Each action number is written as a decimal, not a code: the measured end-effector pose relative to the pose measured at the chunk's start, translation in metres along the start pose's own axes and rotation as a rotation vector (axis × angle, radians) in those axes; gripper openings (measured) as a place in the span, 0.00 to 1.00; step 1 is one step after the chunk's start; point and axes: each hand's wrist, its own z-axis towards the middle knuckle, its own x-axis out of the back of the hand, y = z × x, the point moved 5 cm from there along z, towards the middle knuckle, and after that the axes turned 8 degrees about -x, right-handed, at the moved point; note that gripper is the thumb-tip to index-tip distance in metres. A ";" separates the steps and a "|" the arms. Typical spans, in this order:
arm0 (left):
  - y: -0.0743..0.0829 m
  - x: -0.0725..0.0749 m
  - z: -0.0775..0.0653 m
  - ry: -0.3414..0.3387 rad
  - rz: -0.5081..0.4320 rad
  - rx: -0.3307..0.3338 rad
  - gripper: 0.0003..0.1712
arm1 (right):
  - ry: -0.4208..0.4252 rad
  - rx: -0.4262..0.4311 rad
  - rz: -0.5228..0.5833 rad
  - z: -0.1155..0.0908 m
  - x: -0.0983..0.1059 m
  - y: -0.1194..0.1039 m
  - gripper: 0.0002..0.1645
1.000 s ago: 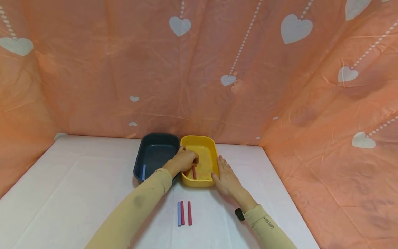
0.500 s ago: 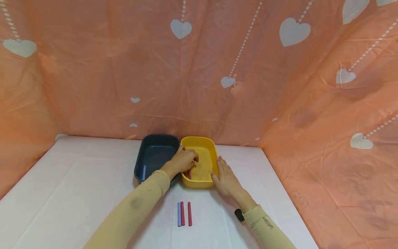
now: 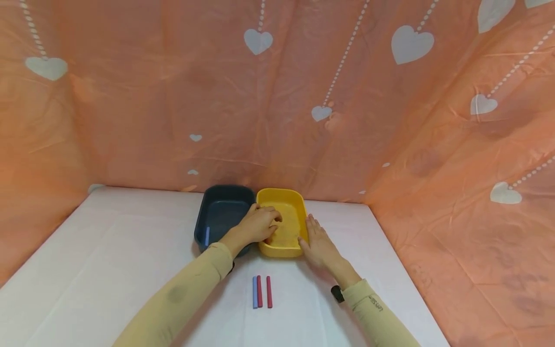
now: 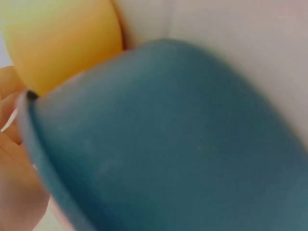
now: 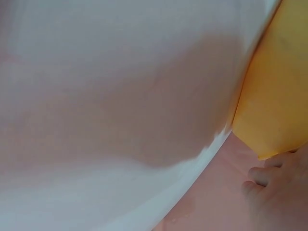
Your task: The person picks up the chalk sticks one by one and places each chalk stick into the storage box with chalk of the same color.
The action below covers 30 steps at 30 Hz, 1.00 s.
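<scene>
**Left hand (image 3: 257, 224) in the yellow tray (image 3: 288, 221), right hand (image 3: 319, 244) along its side**

From the left, we see a dark tray (image 3: 227, 212) with a lone blue stick (image 3: 207, 236) near its left wall, its long axis running away from us. Our left hand reaches past it, fingers bent; whether they pinch anything, we cannot tell. Nearer us on the desk (image 3: 143, 231), a second blue stick (image 3: 255, 292) and a red stick (image 3: 259, 291) lie side by side, another red stick (image 3: 270, 291) just to their right. All three point away from us, nearly parallel. Our right hand lies straight-fingered against the yellow tray's right side. We judge the step in hand to be handling inside that tray; the next move seems to call for keeping it steady while the left hand comes clear.
</scene>
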 end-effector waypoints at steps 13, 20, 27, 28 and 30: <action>0.021 0.024 -0.036 0.157 -0.084 0.035 0.15 | -0.011 0.023 0.025 0.003 0.000 0.001 0.45; 0.032 0.029 -0.058 0.213 -0.171 0.104 0.16 | -0.016 0.032 0.039 0.004 0.002 0.000 0.45; 0.043 0.030 -0.080 0.292 -0.222 0.121 0.14 | -0.001 0.041 0.044 0.004 0.001 0.000 0.45; 0.044 0.030 -0.084 0.297 -0.231 0.125 0.13 | -0.001 0.042 0.045 0.003 0.001 0.000 0.45; 0.046 0.030 -0.090 0.307 -0.248 0.133 0.13 | 0.001 0.041 0.047 0.003 0.001 0.000 0.45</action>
